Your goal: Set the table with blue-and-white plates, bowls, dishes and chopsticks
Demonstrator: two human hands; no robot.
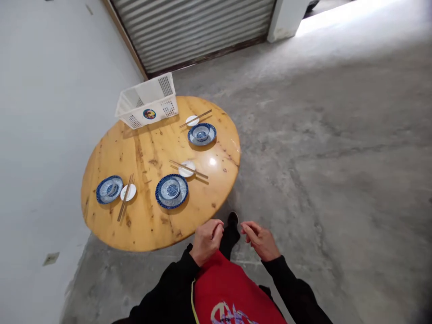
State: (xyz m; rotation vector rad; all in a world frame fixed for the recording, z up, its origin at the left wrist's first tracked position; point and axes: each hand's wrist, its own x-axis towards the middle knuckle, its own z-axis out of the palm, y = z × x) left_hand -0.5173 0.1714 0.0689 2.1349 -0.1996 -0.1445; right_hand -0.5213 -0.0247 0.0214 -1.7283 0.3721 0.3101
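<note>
My left hand (207,240) is curled into a loose fist by the near edge of the round wooden table (145,229), with nothing showing in it. To its right, my right hand (261,240) hovers over the floor, fingers bent in and nothing visible between them. Closest to my left hand on the table is a blue-rimmed plate (172,203) with a patterned bowl (169,189) on it. Beside that plate, a pair of chopsticks (199,172) lies across a small white dish (186,168).
Two similar settings stand on the table: a plate with bowl (108,190) at left and another plate (201,141) farther back, each with a white dish and chopsticks. A white plastic basket (148,110) sits at the far edge. A wall (40,135) is left; concrete floor (320,157) lies right.
</note>
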